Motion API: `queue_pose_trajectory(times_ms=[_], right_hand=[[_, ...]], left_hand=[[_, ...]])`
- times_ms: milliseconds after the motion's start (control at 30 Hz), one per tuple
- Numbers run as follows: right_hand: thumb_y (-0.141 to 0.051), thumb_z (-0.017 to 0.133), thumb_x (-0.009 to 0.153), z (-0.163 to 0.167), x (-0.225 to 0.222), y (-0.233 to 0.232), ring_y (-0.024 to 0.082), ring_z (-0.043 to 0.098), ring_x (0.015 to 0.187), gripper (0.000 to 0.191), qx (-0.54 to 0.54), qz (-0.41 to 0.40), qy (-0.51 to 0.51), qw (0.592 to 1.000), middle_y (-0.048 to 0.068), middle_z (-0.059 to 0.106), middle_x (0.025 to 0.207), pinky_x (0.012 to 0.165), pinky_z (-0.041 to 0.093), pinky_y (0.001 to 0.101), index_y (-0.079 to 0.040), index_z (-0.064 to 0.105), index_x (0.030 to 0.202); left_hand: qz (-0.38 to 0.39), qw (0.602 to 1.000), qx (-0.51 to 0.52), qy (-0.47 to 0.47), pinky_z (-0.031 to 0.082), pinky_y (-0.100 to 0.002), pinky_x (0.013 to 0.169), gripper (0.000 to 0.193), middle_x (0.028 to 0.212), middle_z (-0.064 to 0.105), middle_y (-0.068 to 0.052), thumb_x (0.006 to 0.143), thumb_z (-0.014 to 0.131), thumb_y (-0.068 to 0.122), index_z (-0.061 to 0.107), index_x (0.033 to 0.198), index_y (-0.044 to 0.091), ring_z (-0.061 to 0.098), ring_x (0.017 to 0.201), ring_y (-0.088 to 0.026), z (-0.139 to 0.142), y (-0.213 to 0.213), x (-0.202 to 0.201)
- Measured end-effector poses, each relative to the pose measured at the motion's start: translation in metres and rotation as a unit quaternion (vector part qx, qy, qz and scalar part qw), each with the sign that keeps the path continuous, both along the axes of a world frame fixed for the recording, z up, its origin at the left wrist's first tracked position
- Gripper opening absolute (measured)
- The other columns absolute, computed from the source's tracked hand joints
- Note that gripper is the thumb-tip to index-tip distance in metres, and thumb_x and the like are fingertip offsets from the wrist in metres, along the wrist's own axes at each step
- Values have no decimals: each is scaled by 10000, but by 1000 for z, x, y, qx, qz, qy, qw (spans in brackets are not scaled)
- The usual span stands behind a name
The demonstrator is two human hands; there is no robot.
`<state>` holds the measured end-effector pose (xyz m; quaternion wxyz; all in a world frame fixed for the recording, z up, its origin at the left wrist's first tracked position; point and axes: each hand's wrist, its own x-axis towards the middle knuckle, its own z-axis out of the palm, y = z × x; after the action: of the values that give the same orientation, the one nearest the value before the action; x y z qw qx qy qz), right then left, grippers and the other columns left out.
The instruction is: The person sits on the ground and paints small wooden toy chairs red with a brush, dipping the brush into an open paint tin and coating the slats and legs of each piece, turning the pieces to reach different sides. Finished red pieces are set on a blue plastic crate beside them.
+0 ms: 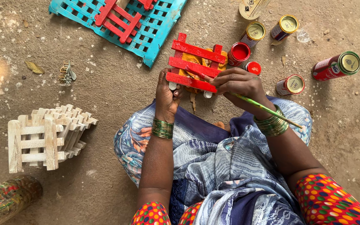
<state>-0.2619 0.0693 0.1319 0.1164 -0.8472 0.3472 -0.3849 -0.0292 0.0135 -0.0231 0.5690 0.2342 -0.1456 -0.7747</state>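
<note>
Holding the red slat frame (194,62) by its near edge, our left hand (167,93) has its fingers pinched on it; our right hand (238,83) grips a green paintbrush (267,109) touching a slat. Open red paint tin (239,53) sits just beside, bare floor (105,83) off left.

craft workplace | dirt floor (105,83) | paint tins (290,84) | unpainted slat pieces (46,137)

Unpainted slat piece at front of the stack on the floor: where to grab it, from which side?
Probably by one upright post of the front unpainted slat piece, coming from above with thumb and fingers either side. The post ends stick up clear of the rails and the dirt floor around them is bare; the back leans on the stack.
</note>
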Motion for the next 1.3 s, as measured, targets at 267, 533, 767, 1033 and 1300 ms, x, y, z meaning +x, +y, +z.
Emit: queue_pose_trajectory(times_ms=[267, 533, 767, 1033, 1300], right_hand=[[-18, 840, 809, 2, 25, -8, 248, 737, 1078, 146, -12, 52, -49, 997, 45, 770, 1102, 925, 613, 371, -90, 730, 870], [-30, 838, 802, 8, 17, -2, 259, 733, 1064, 158, -4, -5, -9, 1000, 58, 770, 1090, 916, 611, 381, -57, 745, 927], [-25, 835, 811, 3, 21, -3, 227, 746, 1069, 135, -9, 28, -48, 998, 41, 775, 1077, 914, 628, 354, -88, 720, 845], [-26, 828, 797, 4, 30, -5, 245, 744, 1090, 165, 19, -2, -82, 996, 64, 760, 1103, 972, 604, 392, -69, 706, 899], [19, 848, 805, 8, 28, 3, 250, 744, 1077, 179, 7, -28, -67, 997, 84, 769, 1108, 923, 606, 374, -60, 731, 915]], left_hand=[[-11, 1000, 22, -15, 401, -179, 447, 295, 781, 584, -1, 1065, 579, 380, 557, 1238, 142, 508, 565, -47, 5, 3, -2], [-3, 1000, 21, 0, 415, -185, 451, 290, 803, 595, -4, 1057, 586, 371, 563, 1233, 141, 529, 588, -53, 2, 0, -3], [-31, 1000, -3, -2, 393, -158, 415, 268, 710, 584, 0, 1060, 572, 401, 580, 1196, 171, 483, 486, -33, 1, 0, -3], [-16, 1000, -6, 0, 390, -188, 452, 252, 761, 586, -11, 1074, 553, 383, 575, 1185, 157, 505, 560, -59, 5, 0, -3], [-3, 999, -42, 26, 350, -174, 433, 278, 758, 557, -6, 1081, 576, 404, 555, 1167, 140, 449, 518, -46, 7, 1, 0]])
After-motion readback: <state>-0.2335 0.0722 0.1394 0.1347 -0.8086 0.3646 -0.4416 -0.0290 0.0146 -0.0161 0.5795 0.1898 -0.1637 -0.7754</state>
